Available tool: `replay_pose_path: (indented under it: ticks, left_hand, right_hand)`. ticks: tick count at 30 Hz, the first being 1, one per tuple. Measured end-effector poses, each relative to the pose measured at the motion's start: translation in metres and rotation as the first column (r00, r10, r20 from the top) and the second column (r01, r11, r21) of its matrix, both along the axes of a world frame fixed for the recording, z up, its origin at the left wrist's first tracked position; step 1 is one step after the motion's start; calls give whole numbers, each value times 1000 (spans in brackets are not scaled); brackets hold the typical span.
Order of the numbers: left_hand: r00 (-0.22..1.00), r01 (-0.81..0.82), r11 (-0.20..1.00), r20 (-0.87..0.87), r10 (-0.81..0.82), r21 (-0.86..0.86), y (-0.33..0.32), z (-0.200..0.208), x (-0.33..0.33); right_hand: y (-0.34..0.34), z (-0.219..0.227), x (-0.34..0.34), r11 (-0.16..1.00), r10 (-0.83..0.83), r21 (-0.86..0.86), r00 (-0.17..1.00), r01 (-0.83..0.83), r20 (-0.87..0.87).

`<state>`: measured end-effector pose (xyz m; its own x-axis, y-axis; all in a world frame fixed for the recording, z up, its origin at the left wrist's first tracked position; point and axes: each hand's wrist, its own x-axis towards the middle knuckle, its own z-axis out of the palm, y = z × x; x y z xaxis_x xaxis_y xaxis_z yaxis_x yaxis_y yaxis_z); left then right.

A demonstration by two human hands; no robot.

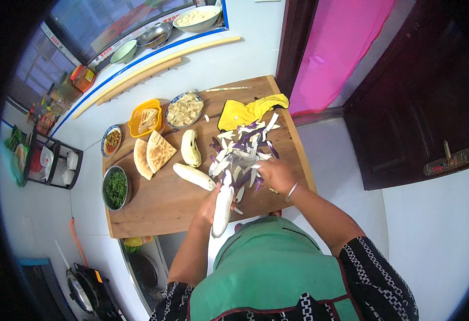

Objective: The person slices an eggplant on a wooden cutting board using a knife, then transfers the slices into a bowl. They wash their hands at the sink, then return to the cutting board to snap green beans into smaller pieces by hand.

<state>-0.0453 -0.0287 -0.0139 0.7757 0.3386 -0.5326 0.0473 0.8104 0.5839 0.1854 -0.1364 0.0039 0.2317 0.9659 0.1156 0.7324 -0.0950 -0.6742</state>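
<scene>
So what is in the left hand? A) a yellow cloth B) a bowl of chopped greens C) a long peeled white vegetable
C: the left hand grips a long peeled white vegetable at the board's near edge, while the yellow cloth and the bowl of greens lie untouched.

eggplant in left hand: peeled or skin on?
Peeled. The eggplant in the left hand shows white all along; purple peel strips lie on the board.

Person, own body only: green apron w/ dark red piping at edges, black top w/ white geometric print, short sleeves both sides, forearms bare, thin silver-coloured bangle (292,191) on right wrist, no gloves, no rings visible, left hand (208,206), right hand (277,174).
</scene>
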Motion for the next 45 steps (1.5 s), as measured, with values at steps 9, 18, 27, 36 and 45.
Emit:
replay_pose_path:
  ticks: [9,18,27,36,45]
  left_hand:
    - [966,-150,989,-211,149,10,2,5,11]
    - [980,-38,997,-192,49,62,-4,-2,8]
    - [975,-186,983,-125,184,-3,10,3,4]
    - [1000,12,991,-22,-10,131,-2,5,-2]
    - [966,-250,968,-65,250,6,4,-10,-3]
  right_hand:
    - [-13,27,-48,988,120,97,993,-121,16]
    - [-7,-25,-2,999,-39,8,997,40,-62]
    - [-9,24,-54,978,154,152,985,-141,-78]
    - [4,-18,-5,999,-6,-39,993,1,-118]
    - [-6,35,-62,984,156,91,988,-156,-1]
